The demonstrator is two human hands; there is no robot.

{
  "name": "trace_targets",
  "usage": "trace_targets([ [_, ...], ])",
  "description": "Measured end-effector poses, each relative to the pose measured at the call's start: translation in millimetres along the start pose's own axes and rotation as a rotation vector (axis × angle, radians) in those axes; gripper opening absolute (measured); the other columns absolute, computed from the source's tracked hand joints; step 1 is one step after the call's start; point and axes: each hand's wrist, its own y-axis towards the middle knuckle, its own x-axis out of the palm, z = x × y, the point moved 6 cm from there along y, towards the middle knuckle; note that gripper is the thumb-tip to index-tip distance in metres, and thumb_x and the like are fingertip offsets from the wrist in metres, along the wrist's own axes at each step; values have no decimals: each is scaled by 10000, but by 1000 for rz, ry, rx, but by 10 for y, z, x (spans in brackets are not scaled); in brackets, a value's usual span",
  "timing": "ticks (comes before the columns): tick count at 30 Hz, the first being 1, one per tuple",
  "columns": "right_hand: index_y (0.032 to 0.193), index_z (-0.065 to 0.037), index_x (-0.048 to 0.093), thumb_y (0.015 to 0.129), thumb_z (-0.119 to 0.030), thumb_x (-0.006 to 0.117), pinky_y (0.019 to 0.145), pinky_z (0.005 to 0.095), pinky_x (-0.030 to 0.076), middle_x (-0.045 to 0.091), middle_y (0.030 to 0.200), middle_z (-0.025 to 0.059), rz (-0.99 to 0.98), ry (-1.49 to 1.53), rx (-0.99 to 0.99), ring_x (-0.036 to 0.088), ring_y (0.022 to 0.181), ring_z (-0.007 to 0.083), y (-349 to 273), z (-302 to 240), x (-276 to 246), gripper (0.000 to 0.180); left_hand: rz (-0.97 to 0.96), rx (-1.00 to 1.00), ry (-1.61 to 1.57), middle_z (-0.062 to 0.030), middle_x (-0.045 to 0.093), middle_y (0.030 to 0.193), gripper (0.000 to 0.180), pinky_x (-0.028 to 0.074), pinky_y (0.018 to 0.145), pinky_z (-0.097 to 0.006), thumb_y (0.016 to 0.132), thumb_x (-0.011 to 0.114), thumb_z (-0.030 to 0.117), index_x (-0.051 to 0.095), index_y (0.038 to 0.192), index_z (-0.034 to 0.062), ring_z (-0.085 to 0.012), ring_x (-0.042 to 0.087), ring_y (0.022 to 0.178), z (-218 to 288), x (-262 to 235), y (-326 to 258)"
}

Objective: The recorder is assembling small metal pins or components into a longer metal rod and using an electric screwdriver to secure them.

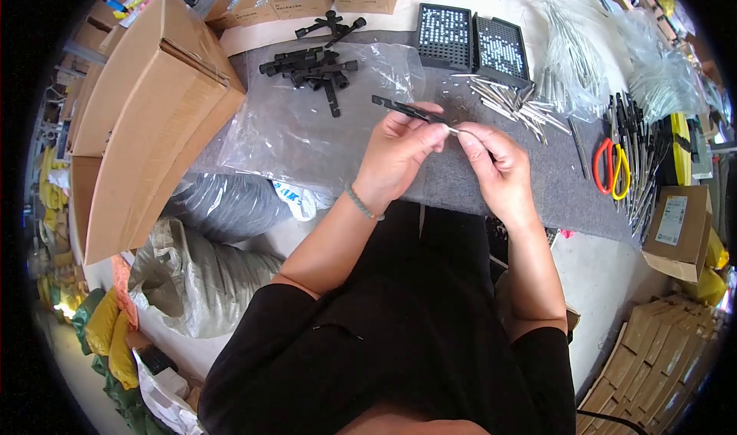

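Observation:
My left hand point(394, 155) is closed around a long, narrow black part point(399, 109) with notches along it; its free end points to the upper left. The fingers of my right hand point(499, 166) pinch a thin silvery rod point(453, 131) close to the near end of that part. Both hands are close together above the grey mat, and their fingertips hide where rod and part meet. Beyond my left hand, several similar black parts point(307, 66) lie heaped on a clear plastic sheet point(265, 139). Loose metal rods point(518, 106) are scattered beyond my right hand.
Two black hole trays point(445, 39) with small pale pieces stand at the back. To the right are bagged thin rods point(572, 66), red-and-yellow-handled scissors point(620, 180) and a small carton point(677, 231). A tall cardboard box point(157, 120) flanks the left, above a woven sack point(211, 281).

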Motion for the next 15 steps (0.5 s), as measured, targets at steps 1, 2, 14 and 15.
trace_targets([
  [1, 1000, -17, 665, 891, -112, 631, 687, 281, 481, 654, 855, 97, 1, 45, 6, 620, 760, 183, 10, -1, -11, 148, 20, -8, -109, -84, 654, 964, 249, 520, 760, -282, 850, 635, -16, 607, 1097, 9, -164, 632, 839, 12, -16, 13],
  [2, 1003, -19, 666, 894, -114, 629, 689, 279, 478, 654, 857, 93, 2, 91, 11, 617, 764, 177, 19, -2, -21, 149, 40, -15, -218, -78, 655, 962, 242, 518, 759, -280, 855, 629, -15, 607, 1095, 9, -163, 632, 844, 17, -23, 24],
  [14, 1003, -30, 679, 899, -117, 620, 684, 267, 458, 643, 842, 73, -51, 143, 32, 586, 749, 153, 39, 29, -57, 148, -91, 14, -186, -75, 654, 966, 264, 501, 742, -297, 855, 633, 0, 592, 1116, 7, -165, 630, 840, 95, 79, 10],
  [15, 1003, -30, 679, 899, -117, 620, 684, 267, 458, 643, 842, 73, -51, 142, 31, 586, 749, 153, 41, 33, -57, 148, -92, 14, -186, -75, 654, 966, 264, 501, 742, -297, 855, 633, 0, 592, 1116, 7, -165, 630, 840, 101, 119, 6],
])
